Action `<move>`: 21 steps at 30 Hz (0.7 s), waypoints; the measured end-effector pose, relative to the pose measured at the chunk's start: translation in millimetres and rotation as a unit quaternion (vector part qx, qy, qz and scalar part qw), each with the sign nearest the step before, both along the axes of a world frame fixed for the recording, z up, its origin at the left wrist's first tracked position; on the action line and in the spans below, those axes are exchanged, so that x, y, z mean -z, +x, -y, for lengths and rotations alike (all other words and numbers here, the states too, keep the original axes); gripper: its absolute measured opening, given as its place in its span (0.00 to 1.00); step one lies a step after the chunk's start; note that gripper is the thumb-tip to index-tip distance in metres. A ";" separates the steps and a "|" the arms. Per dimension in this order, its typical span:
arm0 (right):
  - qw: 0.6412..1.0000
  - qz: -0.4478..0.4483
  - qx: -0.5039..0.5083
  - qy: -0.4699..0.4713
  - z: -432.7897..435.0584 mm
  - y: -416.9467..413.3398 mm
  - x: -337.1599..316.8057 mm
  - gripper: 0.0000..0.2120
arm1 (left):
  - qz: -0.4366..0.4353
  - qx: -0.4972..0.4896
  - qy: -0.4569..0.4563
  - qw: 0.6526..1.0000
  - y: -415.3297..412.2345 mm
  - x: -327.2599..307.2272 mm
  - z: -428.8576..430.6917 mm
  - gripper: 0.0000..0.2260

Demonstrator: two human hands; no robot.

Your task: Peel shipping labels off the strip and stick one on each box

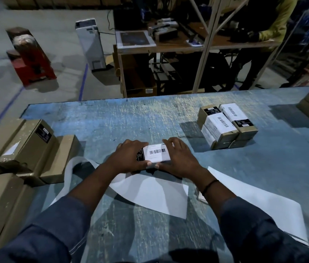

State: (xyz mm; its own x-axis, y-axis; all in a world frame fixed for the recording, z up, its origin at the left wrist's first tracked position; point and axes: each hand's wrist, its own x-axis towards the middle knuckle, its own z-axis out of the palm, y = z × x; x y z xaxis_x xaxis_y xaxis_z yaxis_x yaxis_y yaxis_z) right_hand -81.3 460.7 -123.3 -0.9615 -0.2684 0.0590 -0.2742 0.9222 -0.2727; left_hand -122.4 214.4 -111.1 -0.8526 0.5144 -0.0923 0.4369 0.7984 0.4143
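the left hand (129,158) lies over the left end of a small cardboard box (140,156) at the centre of the frame. its fingers bend over the far edge and its thumb is tucked against the near edge, so it grips the box between them. the right hand (178,160) mirrors it on the right end, fingers reaching over the far edge and thumb on the near side. the two thumb tips almost meet below the label. both forearms run up from the bottom corners of the frame and converge on the box. blue sleeves are pushed back above the wrists, and a dark band circles the right wrist.

the box rests on the scuffed blue table (112,120), its long axis running left to right across the frame, the right end tipped slightly toward the top. a white shipping label (156,153) lies flat on its top face, long side along the box, its barcode running left to right.

just below the hands the white backing strip (155,198) curls across the table and loops away to the left. a second white sheet (263,204) lies at lower right. plain brown boxes (26,147) are piled at the left edge, and a stack of labelled boxes (225,126) stands at right of centre, well apart from the hands.
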 end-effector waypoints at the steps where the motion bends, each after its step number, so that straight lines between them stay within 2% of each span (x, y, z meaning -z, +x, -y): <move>1: 1.000 -0.004 -0.006 0.003 0.2 -2.7 0.4 0.49 | 0.007 0.012 -0.014 1.000 -3.4 -1.9 0.1 0.40; 6: 0.999 0.022 -0.034 0.028 -1.0 -17.3 -6.1 0.50 | 0.076 0.014 -0.073 0.994 -15.8 -9.0 2.1 0.36; 10: 0.998 0.037 -0.027 0.049 -1.2 -17.3 -13.8 0.46 | 0.103 -0.006 -0.065 0.993 -17.0 -13.8 5.6 0.35; 12: 0.996 0.016 -0.014 0.090 1.0 -14.3 -18.1 0.46 | 0.074 -0.010 -0.062 0.995 -11.5 -17.6 5.1 0.34; 15: 0.988 -0.015 0.039 0.147 11.4 -6.0 -19.4 0.44 | -0.048 -0.034 -0.036 0.998 1.6 -12.4 3.1 0.30; 18: 0.991 -0.040 0.054 0.114 21.7 6.4 -12.6 0.38 | -0.121 -0.088 0.030 0.988 19.5 0.6 -5.5 0.26; 21: 0.995 -0.075 -0.023 0.068 21.3 17.1 -4.5 0.34 | -0.116 -0.142 0.121 0.976 36.4 10.5 -16.2 0.20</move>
